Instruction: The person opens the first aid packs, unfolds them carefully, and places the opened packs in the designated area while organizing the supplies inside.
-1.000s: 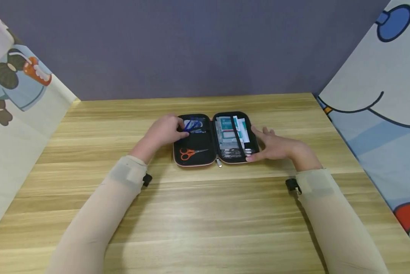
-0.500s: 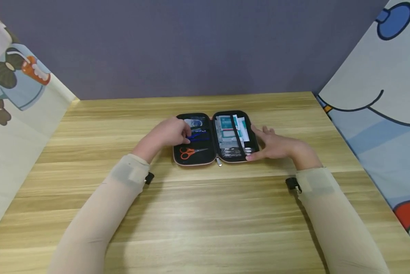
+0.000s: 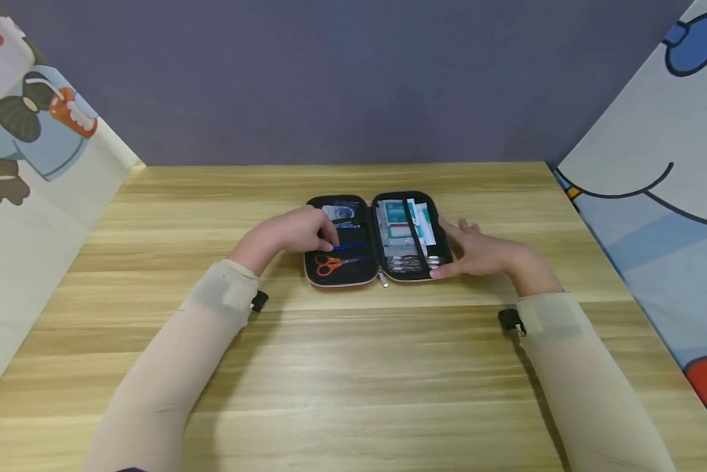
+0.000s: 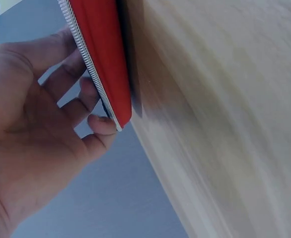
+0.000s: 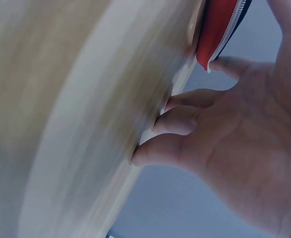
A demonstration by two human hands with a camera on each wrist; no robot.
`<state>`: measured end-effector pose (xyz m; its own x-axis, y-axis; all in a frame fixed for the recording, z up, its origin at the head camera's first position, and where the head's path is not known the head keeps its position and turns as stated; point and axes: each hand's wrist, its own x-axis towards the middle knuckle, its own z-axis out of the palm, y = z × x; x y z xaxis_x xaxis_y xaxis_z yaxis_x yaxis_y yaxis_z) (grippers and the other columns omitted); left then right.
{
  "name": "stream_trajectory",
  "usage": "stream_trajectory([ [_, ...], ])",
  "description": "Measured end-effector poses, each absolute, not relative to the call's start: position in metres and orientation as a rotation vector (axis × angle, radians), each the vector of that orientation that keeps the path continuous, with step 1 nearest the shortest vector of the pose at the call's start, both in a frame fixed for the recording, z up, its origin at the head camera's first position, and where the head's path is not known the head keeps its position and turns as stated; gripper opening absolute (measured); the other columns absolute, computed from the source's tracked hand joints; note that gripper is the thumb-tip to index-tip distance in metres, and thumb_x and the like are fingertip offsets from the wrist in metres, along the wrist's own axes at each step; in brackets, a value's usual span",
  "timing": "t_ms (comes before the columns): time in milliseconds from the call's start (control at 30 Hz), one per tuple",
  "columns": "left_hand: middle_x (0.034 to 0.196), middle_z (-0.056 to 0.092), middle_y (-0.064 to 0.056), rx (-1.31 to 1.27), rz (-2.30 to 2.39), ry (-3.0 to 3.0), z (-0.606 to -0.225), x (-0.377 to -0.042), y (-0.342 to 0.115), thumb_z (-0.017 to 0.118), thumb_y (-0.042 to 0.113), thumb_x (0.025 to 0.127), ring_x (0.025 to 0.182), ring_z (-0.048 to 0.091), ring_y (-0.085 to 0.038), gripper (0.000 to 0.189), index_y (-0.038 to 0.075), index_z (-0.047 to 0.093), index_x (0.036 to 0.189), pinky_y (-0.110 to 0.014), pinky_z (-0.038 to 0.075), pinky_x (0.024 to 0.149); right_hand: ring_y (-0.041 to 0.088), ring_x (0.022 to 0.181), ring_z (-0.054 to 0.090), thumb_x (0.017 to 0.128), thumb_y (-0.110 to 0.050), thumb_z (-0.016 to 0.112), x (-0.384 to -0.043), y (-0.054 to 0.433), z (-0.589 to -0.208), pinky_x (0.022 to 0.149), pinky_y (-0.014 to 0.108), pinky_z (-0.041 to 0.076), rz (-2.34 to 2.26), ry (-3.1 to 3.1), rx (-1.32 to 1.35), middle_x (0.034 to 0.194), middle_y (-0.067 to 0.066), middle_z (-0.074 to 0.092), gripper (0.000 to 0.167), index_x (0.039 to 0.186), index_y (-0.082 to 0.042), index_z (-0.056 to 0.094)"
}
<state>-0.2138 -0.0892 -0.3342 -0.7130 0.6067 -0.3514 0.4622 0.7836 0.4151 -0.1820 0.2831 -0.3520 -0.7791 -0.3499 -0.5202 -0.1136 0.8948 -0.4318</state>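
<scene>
An unzipped case (image 3: 362,272), black inside with a red outside (image 4: 106,54), lies open like a book on the table. My left hand (image 3: 297,229) reaches over its left half and pinches slim blue tweezers (image 3: 351,246) between thumb and fingertips. Just below them lie orange-handled scissors (image 3: 330,265). The fingertips' hold is hidden behind the case edge in the left wrist view. My right hand (image 3: 477,254) is spread at the case's right edge, thumb and index finger against it. The other fingers (image 5: 160,148) touch the table in the right wrist view.
White and teal packets (image 3: 396,219) sit under a black elastic strap in the right half, above clear-wrapped swabs (image 3: 405,263). A clear packet (image 3: 340,211) is at the upper left. A zipper pull (image 3: 383,280) hangs at the front. A grey panel (image 3: 342,85) stands behind.
My left hand has moved slightly toward me and to the right, bringing the blue tweezers down from the upper left pocket to just above the scissors. The right hand stays at the case.
</scene>
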Motion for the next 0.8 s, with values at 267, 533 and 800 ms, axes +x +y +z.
stream_trajectory([
  [267, 0.114, 0.075, -0.003, 0.811, 0.452, 2.391, -0.334, -0.211, -0.088, 0.065, 0.026, 0.107, 0.105, 0.063, -0.021, 0.018, 0.017, 0.080, 0.110, -0.042, 0.053, 0.099, 0.062, 0.157, -0.018, 0.081, -0.074, 0.079, -0.180, 0.284, -0.351, 0.121, 0.085, 0.003, -0.531, 2.428, -0.320, 0.172, 0.034, -0.022, 0.139, 0.171, -0.024, -0.014],
  [533, 0.124, 0.053, -0.009, 0.836, 0.430, 2.356, -0.337, -0.207, -0.089, 0.060, 0.033, 0.110, 0.122, 0.043, -0.032, 0.026, 0.018, 0.075, 0.095, -0.051, 0.036, 0.113, 0.063, 0.157, -0.018, 0.080, -0.074, 0.079, -0.180, 0.282, -0.350, 0.121, 0.085, 0.003, -0.520, 2.425, -0.315, 0.171, 0.035, -0.022, 0.139, 0.171, -0.022, -0.012],
  [800, 0.117, 0.060, -0.008, 0.887, 0.499, 2.503, -0.345, -0.208, -0.094, 0.072, 0.029, 0.103, 0.112, 0.053, -0.028, 0.017, 0.015, 0.076, 0.095, -0.052, 0.038, 0.119, 0.062, 0.157, -0.018, 0.079, -0.076, 0.079, -0.181, 0.280, -0.350, 0.122, 0.085, 0.003, -0.510, 2.417, -0.310, 0.171, 0.036, -0.020, 0.142, 0.171, -0.020, -0.013],
])
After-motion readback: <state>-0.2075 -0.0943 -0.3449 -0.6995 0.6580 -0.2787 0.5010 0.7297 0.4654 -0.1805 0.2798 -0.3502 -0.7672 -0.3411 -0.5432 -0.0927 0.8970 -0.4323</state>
